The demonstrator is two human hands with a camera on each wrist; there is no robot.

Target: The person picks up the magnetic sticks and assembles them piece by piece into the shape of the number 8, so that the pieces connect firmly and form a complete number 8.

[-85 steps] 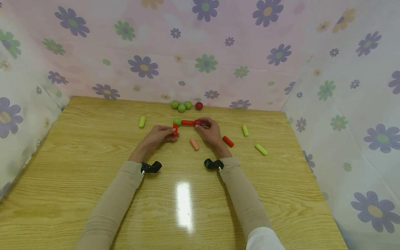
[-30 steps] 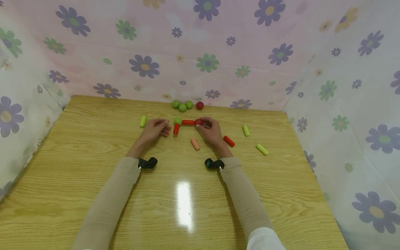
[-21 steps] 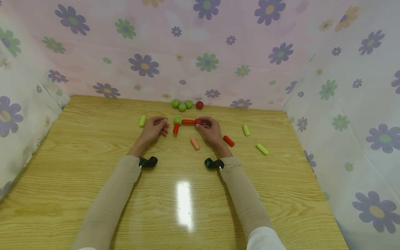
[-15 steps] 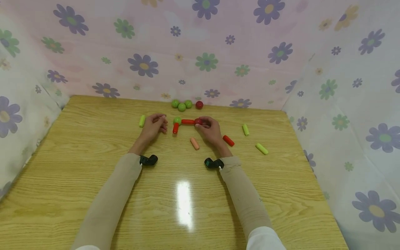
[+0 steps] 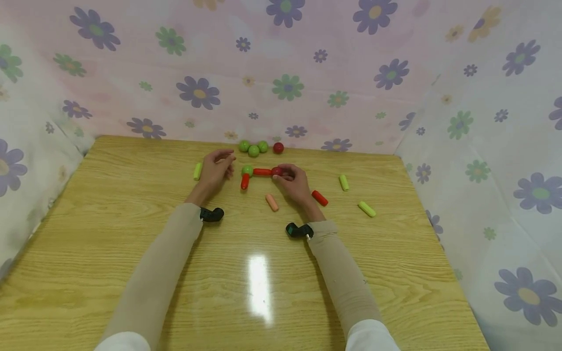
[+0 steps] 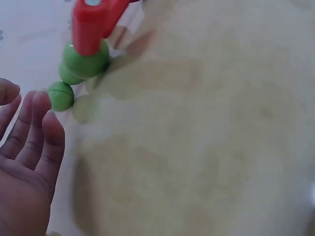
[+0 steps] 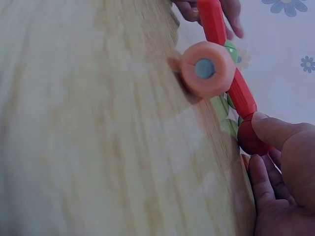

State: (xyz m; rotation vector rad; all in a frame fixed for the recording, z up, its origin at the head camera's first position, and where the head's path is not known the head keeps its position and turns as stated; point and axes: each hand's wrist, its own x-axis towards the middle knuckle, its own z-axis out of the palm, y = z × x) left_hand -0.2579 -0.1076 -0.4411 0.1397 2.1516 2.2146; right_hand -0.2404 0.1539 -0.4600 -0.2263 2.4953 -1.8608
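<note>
In the head view my right hand (image 5: 295,183) pinches a dark red ball (image 5: 276,171) between thumb and fingers. From that ball a red rod (image 5: 262,172) runs left to a green ball (image 5: 248,170). A second red rod (image 5: 245,182) juts from the green ball toward me. My left hand (image 5: 217,168) holds nothing, its fingers loosely bent, left of this joined piece. Its fingertips lie near the row of loose green balls (image 5: 253,151) at the back. The left wrist view shows the fingers (image 6: 42,128) apart from a green ball (image 6: 61,97).
A loose dark red ball (image 5: 278,147) sits beside the green ones. A salmon rod (image 5: 272,202) lies between my arms. Yellow-green rods lie at left (image 5: 198,171) and right (image 5: 344,183), and a red rod (image 5: 320,198) is by my right wrist. Flowered cloth (image 5: 287,87) stands behind the table.
My left hand has let go of the red rod on the green ball, drawn left, then moved toward the back of the table. My right hand keeps its pinch on the dark red ball.
</note>
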